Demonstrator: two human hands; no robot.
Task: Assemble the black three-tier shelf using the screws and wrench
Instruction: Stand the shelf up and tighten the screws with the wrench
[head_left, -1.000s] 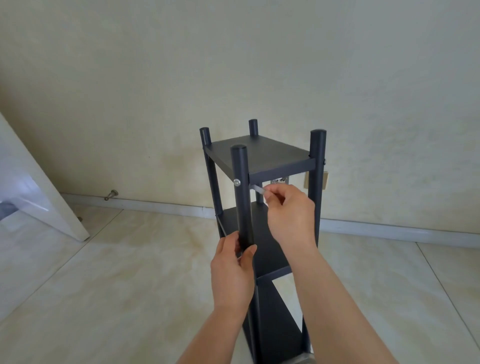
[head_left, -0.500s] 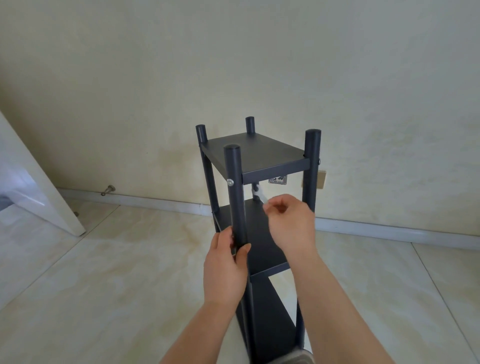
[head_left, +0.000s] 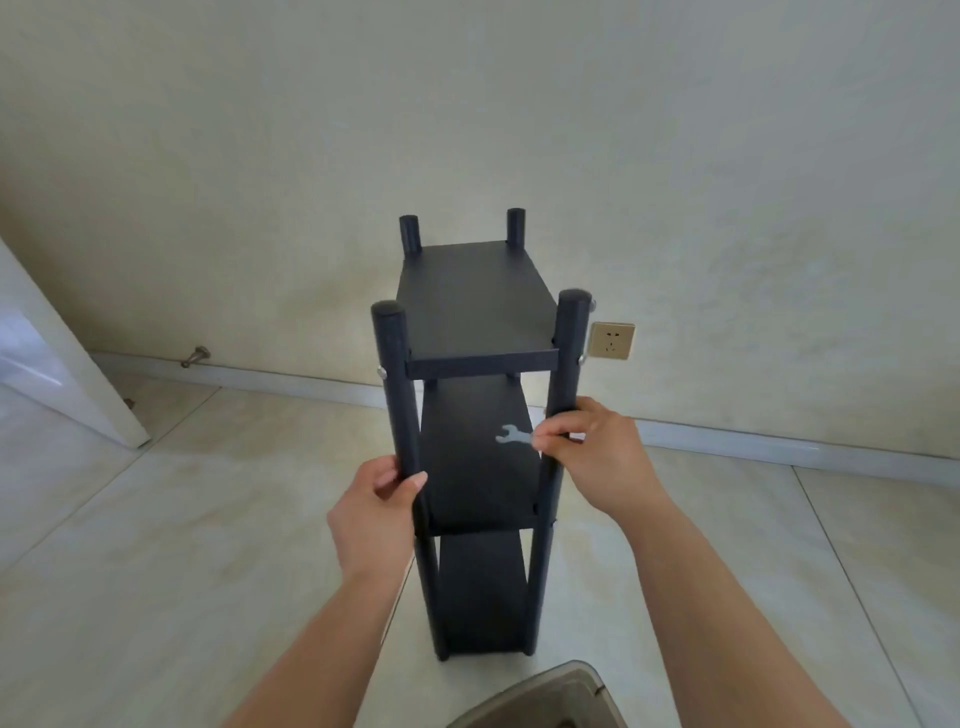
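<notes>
While gripping shelf (head_left: 475, 306) posts, right hand (head_left: 597, 457) with wrench (head_left: 511, 435).

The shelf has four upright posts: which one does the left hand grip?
The near-left post: the left hand wraps it below the top tier. The right hand with the wrench is at the near-right post.
</notes>
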